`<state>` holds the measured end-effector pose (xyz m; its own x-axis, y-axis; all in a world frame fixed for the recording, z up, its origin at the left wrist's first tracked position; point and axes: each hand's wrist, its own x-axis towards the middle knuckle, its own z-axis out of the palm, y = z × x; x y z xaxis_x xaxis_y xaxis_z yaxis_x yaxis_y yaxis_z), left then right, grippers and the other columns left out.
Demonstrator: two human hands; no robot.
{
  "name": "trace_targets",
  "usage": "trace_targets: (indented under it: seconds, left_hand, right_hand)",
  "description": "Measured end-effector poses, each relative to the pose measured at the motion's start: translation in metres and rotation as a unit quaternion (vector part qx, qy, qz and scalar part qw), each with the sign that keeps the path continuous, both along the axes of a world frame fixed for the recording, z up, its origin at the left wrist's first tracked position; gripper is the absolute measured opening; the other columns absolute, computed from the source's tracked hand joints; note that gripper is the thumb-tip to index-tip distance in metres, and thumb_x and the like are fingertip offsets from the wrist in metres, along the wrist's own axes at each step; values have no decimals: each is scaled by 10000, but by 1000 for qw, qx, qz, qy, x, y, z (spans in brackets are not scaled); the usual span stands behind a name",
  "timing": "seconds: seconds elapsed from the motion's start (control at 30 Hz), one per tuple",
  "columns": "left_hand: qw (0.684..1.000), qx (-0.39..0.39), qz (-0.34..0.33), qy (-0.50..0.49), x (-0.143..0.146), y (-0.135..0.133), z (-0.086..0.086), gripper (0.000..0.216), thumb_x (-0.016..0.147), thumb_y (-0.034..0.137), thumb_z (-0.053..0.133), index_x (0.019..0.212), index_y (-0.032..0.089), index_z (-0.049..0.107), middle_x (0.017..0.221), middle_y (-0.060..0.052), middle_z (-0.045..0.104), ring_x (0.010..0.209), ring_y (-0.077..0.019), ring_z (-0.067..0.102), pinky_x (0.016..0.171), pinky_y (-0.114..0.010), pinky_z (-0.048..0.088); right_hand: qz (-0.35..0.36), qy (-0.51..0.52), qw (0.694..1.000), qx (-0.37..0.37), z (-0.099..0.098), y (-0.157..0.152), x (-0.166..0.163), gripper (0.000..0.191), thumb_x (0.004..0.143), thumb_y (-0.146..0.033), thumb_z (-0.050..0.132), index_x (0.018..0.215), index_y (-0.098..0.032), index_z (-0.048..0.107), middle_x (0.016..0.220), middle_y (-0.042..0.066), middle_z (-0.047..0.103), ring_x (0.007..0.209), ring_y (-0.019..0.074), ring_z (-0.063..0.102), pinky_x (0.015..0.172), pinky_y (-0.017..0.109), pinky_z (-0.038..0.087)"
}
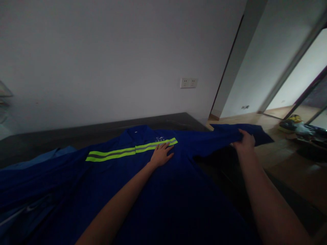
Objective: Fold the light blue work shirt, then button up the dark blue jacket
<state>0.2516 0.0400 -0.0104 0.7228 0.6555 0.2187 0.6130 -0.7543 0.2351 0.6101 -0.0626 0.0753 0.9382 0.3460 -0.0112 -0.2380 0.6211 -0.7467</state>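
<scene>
A blue work jacket with a yellow-green reflective stripe across the chest lies spread on a dark table. My left hand rests flat on the jacket's chest, fingers spread, just right of the stripe's end. My right hand is closed on the jacket's right sleeve, which is stretched out past the table's right edge. The collar points toward the wall.
More blue fabric lies bunched at the left of the table. A white wall with a double socket stands behind. To the right are a wooden floor, a doorway and some dark objects on the floor.
</scene>
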Motion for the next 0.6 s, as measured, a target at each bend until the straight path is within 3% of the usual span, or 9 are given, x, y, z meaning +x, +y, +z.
trace_targets:
  seconds: [0.13, 0.2, 0.3, 0.37, 0.47, 0.53, 0.6]
  left_hand:
    - [992, -74, 31, -99, -1, 6, 7, 464, 898, 395, 461, 1339, 251, 472, 1413, -41, 459, 1301, -221, 408, 1106, -402, 300]
    - [972, -145, 48, -179, -5, 8, 14, 435, 907, 321, 444, 1333, 242, 477, 1388, -34, 490, 1277, -199, 442, 1081, -361, 345]
    - [889, -295, 48, -348, -20, 10, 27, 406, 905, 315, 442, 1296, 225, 507, 1346, -62, 532, 1241, -214, 484, 1041, -371, 387]
    - [793, -394, 40, -463, -37, 11, 35, 402, 876, 352, 503, 1245, 198, 542, 1308, -105, 557, 1226, -245, 499, 1005, -388, 418]
    - [663, -487, 58, -565, -73, 13, 48, 359, 828, 356, 578, 1145, 188, 591, 1266, -125, 577, 1199, -265, 518, 942, -403, 465]
    - [620, -508, 92, -591, -99, 15, 55, 297, 835, 332, 563, 1090, 186, 606, 1243, -122, 586, 1160, -254, 546, 901, -400, 491]
    - [615, -495, 132, -600, -123, 17, 60, 260, 836, 301, 554, 1061, 183, 607, 1221, -119, 593, 1116, -237, 570, 863, -382, 509]
  right_hand:
    - [15, -164, 986, 27, 30, 28, -51, 340, 689, 3, 546, 971, -171, 622, 873, -31, 672, 775, 96, 642, 821, 284, 537]
    - [36, -245, 969, 21, 40, 44, -82, 343, 707, -46, 564, 1020, -169, 632, 922, -11, 682, 854, 115, 644, 877, 313, 513]
    - [52, -401, 915, -10, 48, 68, -131, 330, 742, -146, 581, 1061, -190, 655, 1089, 25, 675, 1068, 166, 594, 1021, 386, 409]
    - [87, -511, 854, -40, 44, 79, -166, 314, 774, -184, 556, 1064, -206, 673, 1148, 37, 663, 1150, 189, 552, 1076, 406, 345]
    - [201, -629, 748, -68, 23, 88, -216, 355, 839, -181, 442, 1113, -219, 664, 1174, 30, 657, 1169, 179, 545, 1090, 396, 341]
    - [268, -695, 662, -88, 0, 87, -243, 401, 864, -168, 385, 1167, -242, 635, 1221, 13, 631, 1187, 169, 533, 1100, 406, 331]
    - [300, -750, 579, -109, -26, 83, -264, 392, 873, -181, 398, 1175, -276, 627, 1278, 1, 591, 1229, 183, 495, 1124, 444, 281]
